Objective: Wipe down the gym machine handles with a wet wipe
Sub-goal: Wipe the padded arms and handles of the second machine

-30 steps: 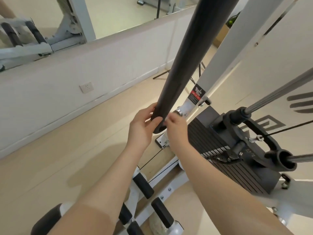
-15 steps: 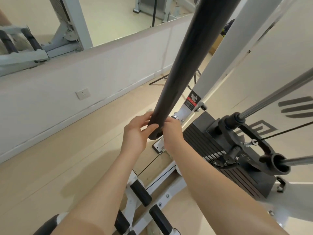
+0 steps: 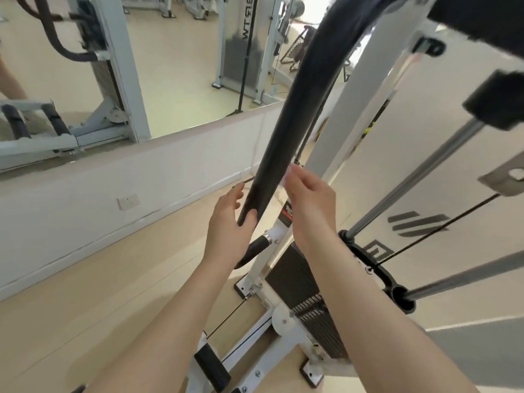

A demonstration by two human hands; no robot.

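A long black padded handle bar [image 3: 286, 129] slants from the top of the view down to its end at the centre. My left hand [image 3: 226, 222] holds that lower end, thumb over the tip and fingers behind it. My right hand [image 3: 306, 199] is a little higher on the bar's right side, fingers curled round a white wet wipe [image 3: 287, 177] pressed against the bar. Only a blurred edge of the wipe shows past the fingers.
The white machine frame [image 3: 348, 109] rises right of the bar, with the black weight stack [image 3: 300, 287] at its foot. Steel guide rods [image 3: 419, 177] and a cable cross on the right. A mirror [image 3: 175, 58] tops the low white wall on the left. Black foot rollers [image 3: 211, 367] sit below.
My right hand has slid up the bar from its end, with the wipe. My left hand stays at the tip. The view has tilted upward.
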